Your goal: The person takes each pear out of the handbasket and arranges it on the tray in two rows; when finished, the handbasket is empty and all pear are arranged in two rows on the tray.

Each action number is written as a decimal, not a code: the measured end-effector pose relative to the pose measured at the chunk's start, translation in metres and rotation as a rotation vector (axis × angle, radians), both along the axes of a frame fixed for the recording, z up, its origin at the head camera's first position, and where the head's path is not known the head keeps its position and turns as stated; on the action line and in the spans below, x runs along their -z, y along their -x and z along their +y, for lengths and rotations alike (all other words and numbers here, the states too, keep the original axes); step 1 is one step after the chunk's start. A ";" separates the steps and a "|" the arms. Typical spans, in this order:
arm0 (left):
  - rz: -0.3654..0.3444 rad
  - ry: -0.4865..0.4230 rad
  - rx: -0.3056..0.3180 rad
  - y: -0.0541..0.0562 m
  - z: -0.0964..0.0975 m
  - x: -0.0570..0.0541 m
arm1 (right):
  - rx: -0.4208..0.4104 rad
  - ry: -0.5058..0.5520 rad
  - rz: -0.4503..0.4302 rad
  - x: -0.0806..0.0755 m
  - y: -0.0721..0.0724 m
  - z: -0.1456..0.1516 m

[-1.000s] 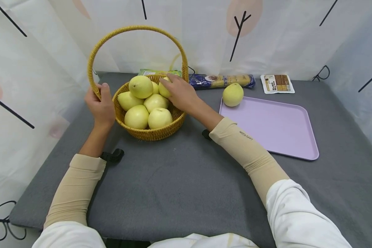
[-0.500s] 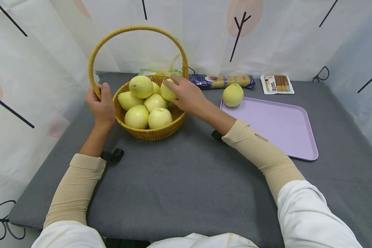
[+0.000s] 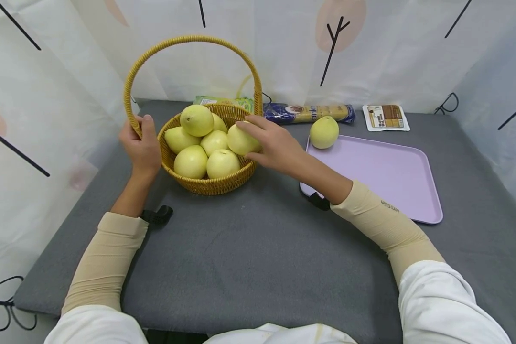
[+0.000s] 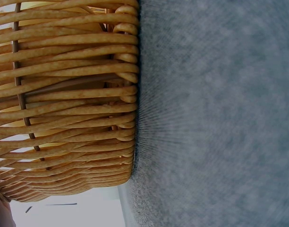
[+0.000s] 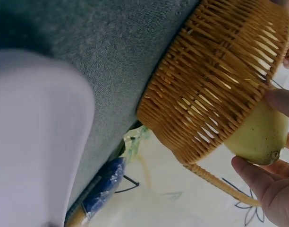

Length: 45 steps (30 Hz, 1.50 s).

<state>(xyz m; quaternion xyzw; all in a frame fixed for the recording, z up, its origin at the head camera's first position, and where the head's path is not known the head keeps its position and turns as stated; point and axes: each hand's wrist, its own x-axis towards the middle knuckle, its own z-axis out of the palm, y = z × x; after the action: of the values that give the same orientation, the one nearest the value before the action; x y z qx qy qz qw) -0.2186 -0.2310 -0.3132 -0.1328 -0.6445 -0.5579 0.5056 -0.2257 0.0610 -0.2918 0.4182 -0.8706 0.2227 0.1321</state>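
A yellow wicker basket (image 3: 210, 186) with a tall arched handle (image 3: 189, 39) holds several pale yellow-green pears (image 3: 191, 162). My left hand (image 3: 143, 148) grips the handle low on its left side; in the left wrist view the woven wall of the basket (image 4: 73, 109) fills the left half. At the basket's right rim my right hand (image 3: 277, 145) grips one pear (image 3: 242, 139), fingers over the top and thumb below. In the right wrist view this pear (image 5: 260, 135) sits at the rim between thumb and fingers. Another pear (image 3: 324, 132) lies on the tray's back left corner.
A lilac tray (image 3: 382, 177) lies to the right on the grey table (image 3: 223, 267). Along the back are a blue-and-yellow noodle packet (image 3: 309, 113), a green packet (image 3: 242, 102) and a white-and-brown pouch (image 3: 386, 117). A white patterned curtain (image 3: 284, 52) hangs behind.
My right hand has drawn a pear from the back right of the basket toward the right rim and nearer to me. My left hand keeps its grip on the handle.
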 end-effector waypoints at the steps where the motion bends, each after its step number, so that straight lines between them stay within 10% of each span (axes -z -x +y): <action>1: 0.001 0.000 0.001 0.003 -0.001 0.002 | -0.006 0.019 0.008 0.000 -0.003 0.003; 11: 0.011 -0.011 0.023 0.022 -0.014 0.018 | 0.006 0.112 -0.015 -0.008 -0.023 0.031; 34: 0.000 -0.012 0.009 0.021 -0.015 0.018 | 0.163 0.374 -0.243 -0.019 -0.014 0.084; 45: 0.015 -0.019 0.018 0.006 -0.003 0.006 | 0.282 0.429 -0.183 -0.034 -0.008 0.114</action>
<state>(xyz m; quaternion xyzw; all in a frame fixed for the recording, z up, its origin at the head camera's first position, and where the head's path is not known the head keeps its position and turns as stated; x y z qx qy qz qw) -0.2248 -0.2342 -0.3189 -0.1380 -0.6341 -0.5674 0.5069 -0.2176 0.1746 -0.2575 0.2334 -0.8616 0.4182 0.1683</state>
